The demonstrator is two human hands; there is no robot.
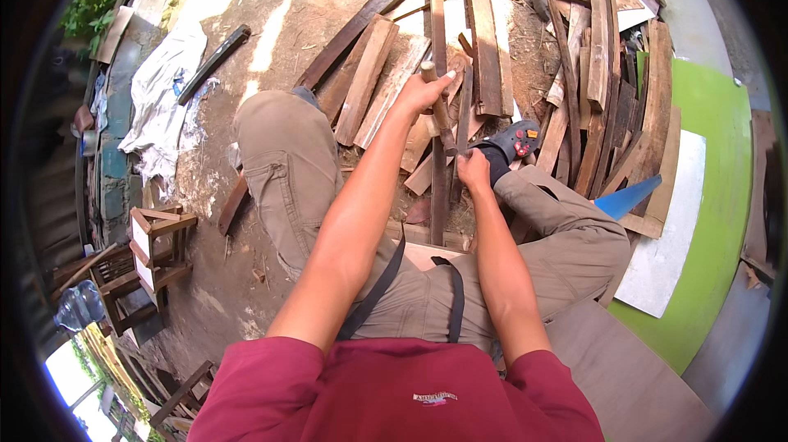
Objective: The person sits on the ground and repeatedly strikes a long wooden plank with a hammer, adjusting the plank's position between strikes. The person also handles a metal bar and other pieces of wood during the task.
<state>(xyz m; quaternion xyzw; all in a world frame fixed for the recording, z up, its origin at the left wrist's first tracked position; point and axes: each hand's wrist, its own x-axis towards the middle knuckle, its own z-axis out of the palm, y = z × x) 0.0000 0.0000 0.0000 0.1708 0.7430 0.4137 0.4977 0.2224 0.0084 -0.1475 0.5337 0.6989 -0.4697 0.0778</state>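
Far L, a clear plastic bottle (80,306) is lying at 8 o'clock, w/ a small brown-and-white wooden frame (154,257) standing nr it, twd 9. A crumpled white cloth (168,97) is spreading over the ground at 10, w/ a short dark wooden bar (213,64) lying just R of it.

Nr 12, the L hand (423,97) is gripping the upper end of a brown, bar-shaped wooden tool (443,118), fingers wrapped shut w/ no gap showing. The tool is crossing over a long, dark-brown wooden beam (437,204), which is running from 12 down btwn the legs.

Abt 2, the R hand (474,169) is holding the tool's lower end, fingers curled tight, partly hidden. A dark clog w/ red trim (521,140) is sitting just past it.

Rough brown planks (597,40) are piling up at 2; a flat blue tapering piece (630,197) is pointing twd 3, beside a bright green panel (718,138).
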